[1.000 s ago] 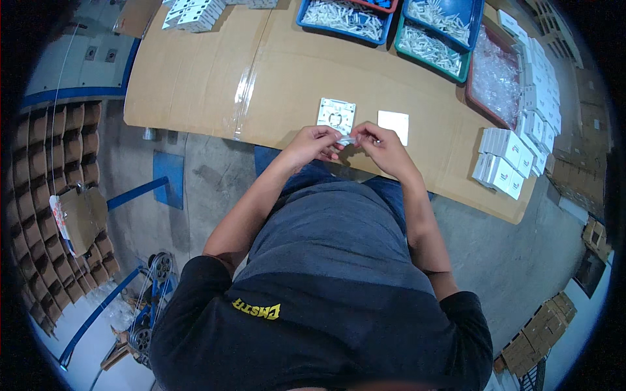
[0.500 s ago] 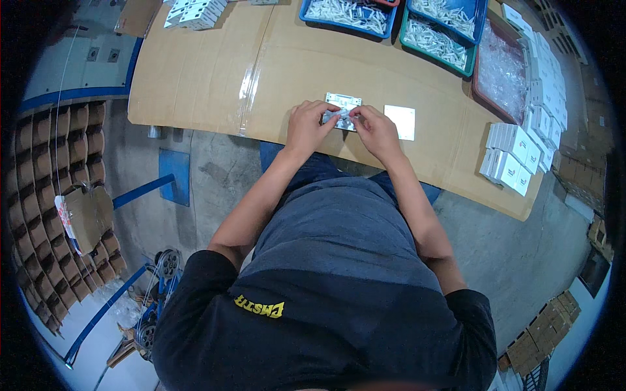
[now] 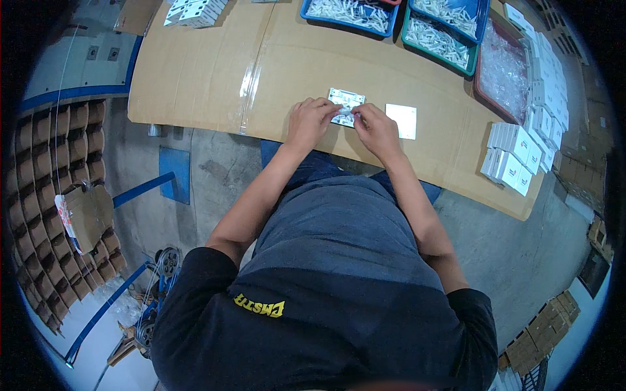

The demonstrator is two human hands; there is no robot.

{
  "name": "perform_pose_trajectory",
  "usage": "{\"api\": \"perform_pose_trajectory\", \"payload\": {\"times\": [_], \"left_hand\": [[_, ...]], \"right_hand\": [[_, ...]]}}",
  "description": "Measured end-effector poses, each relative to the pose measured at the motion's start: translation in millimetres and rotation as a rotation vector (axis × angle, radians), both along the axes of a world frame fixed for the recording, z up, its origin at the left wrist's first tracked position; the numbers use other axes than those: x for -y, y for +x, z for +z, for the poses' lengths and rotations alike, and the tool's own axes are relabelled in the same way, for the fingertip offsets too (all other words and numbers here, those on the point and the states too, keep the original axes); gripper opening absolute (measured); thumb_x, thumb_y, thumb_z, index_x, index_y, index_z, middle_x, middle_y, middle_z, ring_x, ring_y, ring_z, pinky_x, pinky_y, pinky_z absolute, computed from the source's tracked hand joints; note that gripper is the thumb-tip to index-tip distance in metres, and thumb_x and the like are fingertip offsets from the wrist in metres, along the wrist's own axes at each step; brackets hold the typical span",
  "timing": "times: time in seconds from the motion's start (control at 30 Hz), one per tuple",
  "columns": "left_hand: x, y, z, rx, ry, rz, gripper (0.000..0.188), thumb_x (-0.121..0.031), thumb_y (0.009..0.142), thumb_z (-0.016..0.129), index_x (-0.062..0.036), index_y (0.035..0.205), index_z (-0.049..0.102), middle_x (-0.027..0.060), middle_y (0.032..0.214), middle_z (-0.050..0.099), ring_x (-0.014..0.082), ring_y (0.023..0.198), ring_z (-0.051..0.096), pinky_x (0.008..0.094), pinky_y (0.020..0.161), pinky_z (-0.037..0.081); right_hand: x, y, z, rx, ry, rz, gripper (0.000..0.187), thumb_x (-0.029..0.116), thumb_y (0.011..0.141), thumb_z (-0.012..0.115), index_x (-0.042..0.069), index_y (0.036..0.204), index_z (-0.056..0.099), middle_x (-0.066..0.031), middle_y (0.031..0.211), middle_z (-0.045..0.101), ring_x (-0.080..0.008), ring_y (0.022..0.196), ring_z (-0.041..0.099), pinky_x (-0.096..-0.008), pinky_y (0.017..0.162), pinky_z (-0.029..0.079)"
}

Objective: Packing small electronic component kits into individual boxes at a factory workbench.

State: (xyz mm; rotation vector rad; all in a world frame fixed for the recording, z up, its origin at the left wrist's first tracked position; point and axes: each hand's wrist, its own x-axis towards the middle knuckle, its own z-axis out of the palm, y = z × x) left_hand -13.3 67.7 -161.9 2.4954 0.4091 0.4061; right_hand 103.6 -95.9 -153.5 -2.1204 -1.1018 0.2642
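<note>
Just in front of me, a square white plate-like part (image 3: 347, 96) with raised details and small holes lies on the cardboard. A small whitish, partly translucent piece (image 3: 347, 111) hangs over its middle, too small to name. My left hand (image 3: 309, 125) pinches this piece from the left, thumb and fingers closed. From the right, my right hand (image 3: 378, 131) pinches its other end, fingers curled together. Fingertips partly cover the plate's lower part. To the right of my right hand lies a flat, plain white square (image 3: 403, 122).
Blue tray (image 3: 347, 21) and green tray (image 3: 435, 57) of small white pieces stand at the back. A reddish tray (image 3: 482, 96) holds clear plastic bags. White boxes (image 3: 510, 159) are stacked at right, more white parts (image 3: 194, 13) at far left. Cardboard (image 3: 195, 72) covers the table.
The plate has shifted slightly up and to the right. Both hands still pinch the small piece; the left fingertips have drawn back a little and uncover more of the plate.
</note>
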Motion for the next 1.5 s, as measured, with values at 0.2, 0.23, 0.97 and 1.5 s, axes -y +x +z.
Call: {"api": "perform_pose_trajectory", "payload": {"times": [0.2, 0.23, 0.97, 1.5], "left_hand": [[-2, 4, -1, 0.02, 0.013, -0.024, 0.015, -0.015, 0.085, 0.07, -0.0144, 0.099, 0.076, 0.0031, 0.091, 0.07, 0.0262, 0.083, 0.064, 0.0408, 0.073, 0.051], [-3, 4, -3, 0.016, 0.011, -0.015, 0.014, -0.015, 0.085, 0.07, -0.0134, 0.098, 0.075, 0.0036, 0.091, 0.07, 0.0266, 0.082, 0.064, 0.0408, 0.072, 0.051], [-25, 0, 2, 0.005, -0.09, -0.191, 0.017, -0.015, 0.085, 0.072, -0.008, 0.101, 0.073, 0.0081, 0.099, 0.068, 0.0277, 0.09, 0.067, 0.0387, 0.077, 0.055], [-30, -5, 1, -0.013, 0.031, -0.352, 0.023, -0.018, 0.089, 0.07, -0.0056, 0.108, 0.071, 0.0112, 0.104, 0.065, 0.03, 0.095, 0.065, 0.0406, 0.082, 0.054]], "right_hand": [[-3, 0, -2, -0.006, 0.011, -0.078, 0.01, 0.015, 0.089, 0.065, 0.012, 0.098, 0.067, -0.0056, 0.091, 0.07, -0.0256, 0.078, 0.07, -0.0377, 0.062, 0.055], [-3, 1, -2, -0.006, 0.012, -0.078, 0.01, 0.015, 0.089, 0.065, 0.012, 0.098, 0.067, -0.0056, 0.091, 0.07, -0.0256, 0.078, 0.07, -0.0377, 0.062, 0.055], [-9, -1, -8, 0.008, -0.048, -0.027, 0.011, 0.015, 0.085, 0.068, 0.008, 0.093, 0.071, -0.0052, 0.098, 0.066, -0.0287, 0.08, 0.069, -0.0414, 0.064, 0.055], [-26, 9, 14, 0.039, -0.33, 0.06, 0.013, 0.016, 0.084, 0.065, 0.008, 0.088, 0.073, -0.0118, 0.097, 0.068, -0.0321, 0.086, 0.069, -0.047, 0.072, 0.054]]}}
